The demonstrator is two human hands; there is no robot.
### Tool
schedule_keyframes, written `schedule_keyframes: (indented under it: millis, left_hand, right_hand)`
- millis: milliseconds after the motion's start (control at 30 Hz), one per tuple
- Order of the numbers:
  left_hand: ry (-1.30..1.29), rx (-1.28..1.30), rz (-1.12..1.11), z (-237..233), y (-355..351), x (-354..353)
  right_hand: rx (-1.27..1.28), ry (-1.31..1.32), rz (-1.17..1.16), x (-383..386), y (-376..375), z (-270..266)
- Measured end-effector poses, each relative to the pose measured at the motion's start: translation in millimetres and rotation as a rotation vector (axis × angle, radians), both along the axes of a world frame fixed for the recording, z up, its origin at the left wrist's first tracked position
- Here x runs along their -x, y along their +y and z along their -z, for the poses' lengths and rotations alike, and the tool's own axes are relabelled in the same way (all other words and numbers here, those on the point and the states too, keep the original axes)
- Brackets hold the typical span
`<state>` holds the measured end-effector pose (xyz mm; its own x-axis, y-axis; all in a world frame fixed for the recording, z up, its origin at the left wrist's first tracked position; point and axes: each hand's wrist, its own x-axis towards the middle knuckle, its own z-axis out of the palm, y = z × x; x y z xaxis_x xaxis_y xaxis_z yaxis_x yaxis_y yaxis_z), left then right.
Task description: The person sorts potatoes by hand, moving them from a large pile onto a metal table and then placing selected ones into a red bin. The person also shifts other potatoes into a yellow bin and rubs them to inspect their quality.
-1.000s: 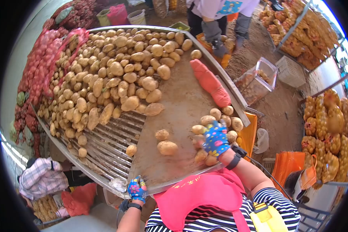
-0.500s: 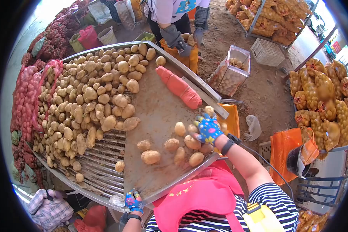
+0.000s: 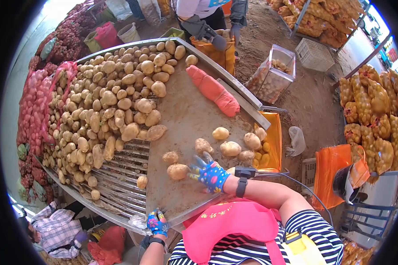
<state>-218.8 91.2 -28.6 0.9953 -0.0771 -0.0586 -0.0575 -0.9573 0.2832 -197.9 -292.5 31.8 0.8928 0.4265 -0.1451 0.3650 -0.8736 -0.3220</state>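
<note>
My right hand (image 3: 211, 176), in a blue flowered glove, reaches over the metal sorting table (image 3: 168, 198) with fingers spread. Its fingertips are beside a potato (image 3: 177, 171) and just below another potato (image 3: 203, 145). Several more potatoes lie to the right, by an open orange mesh bag (image 3: 274, 141) with potatoes inside. At the table's near rim, my left hand (image 3: 157, 223), gloved alike, has its fingers curled over the edge, beside a crumpled clear plastic piece (image 3: 138, 220).
A large potato heap (image 3: 106, 106) covers the table's left side above a slatted grate (image 3: 124, 170). A red cloth roll (image 3: 213, 91) lies by the far rim. Across the table, a person (image 3: 203, 22) handles an orange bag (image 3: 216, 55). Another person (image 3: 57, 229) is at lower left.
My right hand has moved left from the orange bag's side toward the potatoes mid-table. Several potatoes now sit closer to the bag's mouth or in it. My left hand stays at the rim.
</note>
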Motion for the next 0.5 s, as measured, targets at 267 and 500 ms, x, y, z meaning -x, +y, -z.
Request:
schedule_keyframes:
  millis: [267, 500]
  left_hand:
    - [0.026, 0.029, 0.003, 4.2, 2.9, -1.3]
    - [-0.021, 0.03, 0.038, 7.8, 5.5, 0.7]
  right_hand:
    - [-0.105, -0.198, 0.202, 52.7, -92.1, 25.7]
    - [-0.054, -0.318, 0.467, 44.4, -135.3, 12.3]
